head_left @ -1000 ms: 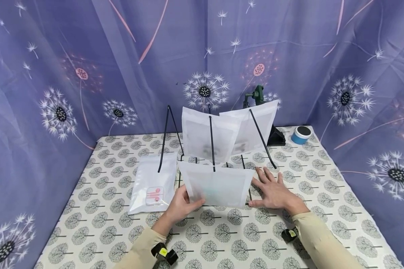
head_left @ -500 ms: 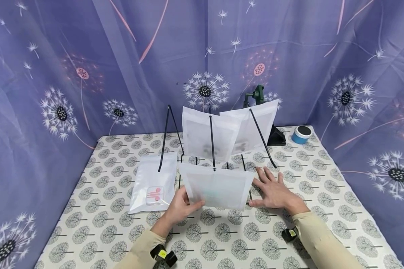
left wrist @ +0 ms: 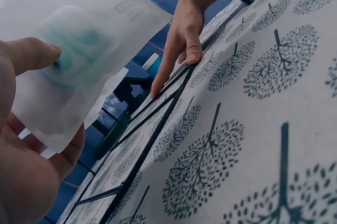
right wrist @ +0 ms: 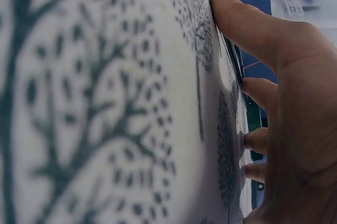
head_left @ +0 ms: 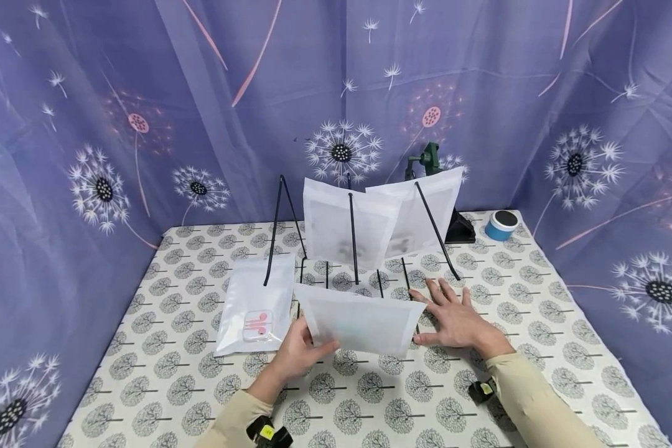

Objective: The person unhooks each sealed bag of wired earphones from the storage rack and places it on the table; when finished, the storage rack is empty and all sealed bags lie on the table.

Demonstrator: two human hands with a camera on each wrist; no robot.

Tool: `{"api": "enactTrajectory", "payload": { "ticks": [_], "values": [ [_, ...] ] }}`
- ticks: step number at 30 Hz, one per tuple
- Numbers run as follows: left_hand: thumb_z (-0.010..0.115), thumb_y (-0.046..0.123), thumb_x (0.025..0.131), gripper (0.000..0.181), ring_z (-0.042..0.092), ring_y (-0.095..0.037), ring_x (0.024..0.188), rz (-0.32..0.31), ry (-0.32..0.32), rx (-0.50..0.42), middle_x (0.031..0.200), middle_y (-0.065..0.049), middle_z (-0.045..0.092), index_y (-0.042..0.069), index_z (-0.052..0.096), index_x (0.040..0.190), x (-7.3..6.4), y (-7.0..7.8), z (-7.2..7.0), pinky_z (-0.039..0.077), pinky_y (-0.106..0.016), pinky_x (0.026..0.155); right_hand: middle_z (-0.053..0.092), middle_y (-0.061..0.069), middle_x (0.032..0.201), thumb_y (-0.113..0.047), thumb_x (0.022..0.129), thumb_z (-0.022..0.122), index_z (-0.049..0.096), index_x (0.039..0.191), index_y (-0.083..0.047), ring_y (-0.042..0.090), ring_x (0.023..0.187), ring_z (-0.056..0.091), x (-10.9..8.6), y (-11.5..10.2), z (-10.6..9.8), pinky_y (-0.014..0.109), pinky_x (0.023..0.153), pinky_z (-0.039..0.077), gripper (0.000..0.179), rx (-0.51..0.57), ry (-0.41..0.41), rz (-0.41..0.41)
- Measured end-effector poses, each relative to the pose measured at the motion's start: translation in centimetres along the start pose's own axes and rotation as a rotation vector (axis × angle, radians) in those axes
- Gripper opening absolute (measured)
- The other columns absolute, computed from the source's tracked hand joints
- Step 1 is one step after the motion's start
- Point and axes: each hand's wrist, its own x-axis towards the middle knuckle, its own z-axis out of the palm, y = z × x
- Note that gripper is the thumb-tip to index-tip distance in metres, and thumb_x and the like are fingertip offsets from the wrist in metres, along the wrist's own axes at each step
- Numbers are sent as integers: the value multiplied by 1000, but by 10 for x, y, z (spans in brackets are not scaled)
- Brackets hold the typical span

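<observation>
My left hand (head_left: pixel 298 353) pinches the lower left corner of a white translucent zip bag (head_left: pixel 369 320), thumb on the near face. In the left wrist view, teal earphones (left wrist: pixel 73 45) in a rounded case show through the bag. Behind it stands a black wire display rack (head_left: pixel 274 230); the tip of its middle prong shows just above the bag's top edge. Two similar bags, a middle one (head_left: pixel 341 224) and a right one (head_left: pixel 425 214), hang on the rack. My right hand (head_left: pixel 453 320) rests with spread fingers at the rack's right base, thumb and fingertips by the wire.
Another white bag (head_left: pixel 257 280) lies flat at the left, with pink earphones (head_left: pixel 257 325) in a clear case showing. A dark green and black stand (head_left: pixel 425 158) rises behind the rack. At the back right sits a blue tub (head_left: pixel 499 230) with a dark top.
My left hand has drawn the bag slightly down and toward me, and its top edge now sits apart from the middle prong's tip. The right hand has stayed in place.
</observation>
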Motion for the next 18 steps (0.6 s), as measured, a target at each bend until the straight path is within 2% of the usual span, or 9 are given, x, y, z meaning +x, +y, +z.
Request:
{"api": "enactTrajectory", "payload": {
  "ticks": [5, 9, 13, 18],
  "values": [
    [70, -4, 83, 47, 64, -14, 108, -29, 31, 12, 119, -25, 60, -3, 50, 125, -9, 4, -3, 58, -36, 90, 17, 23, 160, -82, 72, 56, 29, 154, -26, 51, 145, 13, 0, 0, -1, 83, 103, 7, 103, -13, -5, 0],
    [70, -3, 84, 47, 63, -13, 110, -63, 39, -1, 122, -19, 61, -4, 50, 127, -17, 8, -9, 56, -35, 93, 18, 24, 160, -82, 72, 57, 30, 154, -26, 51, 144, 14, -1, 0, 0, 84, 102, 8, 102, -18, 4, -1],
    [69, -5, 83, 47, 63, -13, 110, -75, 48, -13, 123, -7, 63, -4, 50, 126, -26, 11, -20, 54, -32, 96, 19, 24, 159, -82, 72, 57, 30, 154, -26, 51, 144, 15, -1, -1, -1, 84, 103, 8, 102, -18, 6, -3],
    [69, -7, 82, 48, 62, -12, 110, -74, 80, 43, 122, -1, 63, -3, 51, 126, -38, 14, -37, 54, -29, 96, 20, 24, 159, -82, 73, 56, 30, 154, -26, 51, 144, 16, -1, -1, -1, 83, 103, 9, 102, -21, 8, -4]
  ]
}}
